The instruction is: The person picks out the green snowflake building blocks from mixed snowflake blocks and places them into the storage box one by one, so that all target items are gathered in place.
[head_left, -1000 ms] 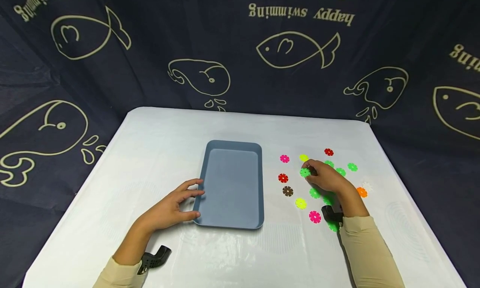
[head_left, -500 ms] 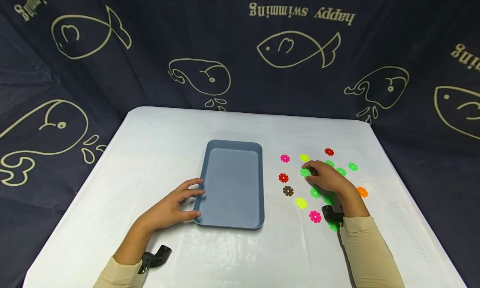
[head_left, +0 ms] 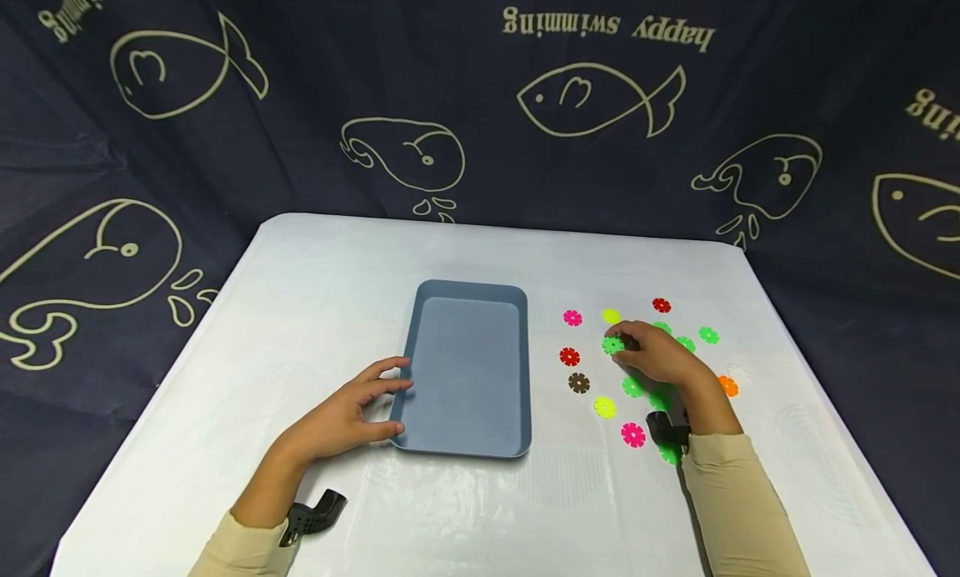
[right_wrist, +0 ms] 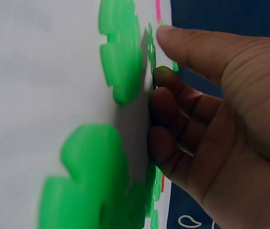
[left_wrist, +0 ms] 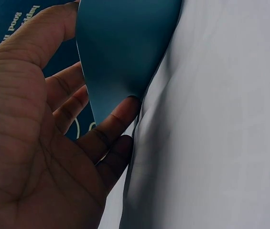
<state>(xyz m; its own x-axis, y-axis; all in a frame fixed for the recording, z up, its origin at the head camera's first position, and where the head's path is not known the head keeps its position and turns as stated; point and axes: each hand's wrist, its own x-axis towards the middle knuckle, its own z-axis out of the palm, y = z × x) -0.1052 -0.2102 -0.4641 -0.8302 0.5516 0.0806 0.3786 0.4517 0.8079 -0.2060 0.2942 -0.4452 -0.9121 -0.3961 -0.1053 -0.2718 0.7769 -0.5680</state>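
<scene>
Green disc point(head_left: 612, 345), centre-right, seems mid-pickup; I can't tell if the right hand point(head_left: 654, 353) pinches it. Left hand point(head_left: 341, 417) lies spread. Next needs a clean lift.

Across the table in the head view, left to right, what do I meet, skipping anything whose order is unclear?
Left hand, blue-gray tray, brown notched disc, right hand, orange notched disc.

"Where's the left hand point(head_left: 341, 418)?"
"Left of the frame's centre, fingertips at the rim of a grey-blue rectangular tray point(head_left: 467, 368)."
"The right hand point(head_left: 658, 356)?"
"Right of centre, fingertips at a notched green plastic disc point(head_left: 611, 345), other coloured discs point(head_left: 605, 408) scattered around on the white tabletop point(head_left: 360, 293)."
</scene>
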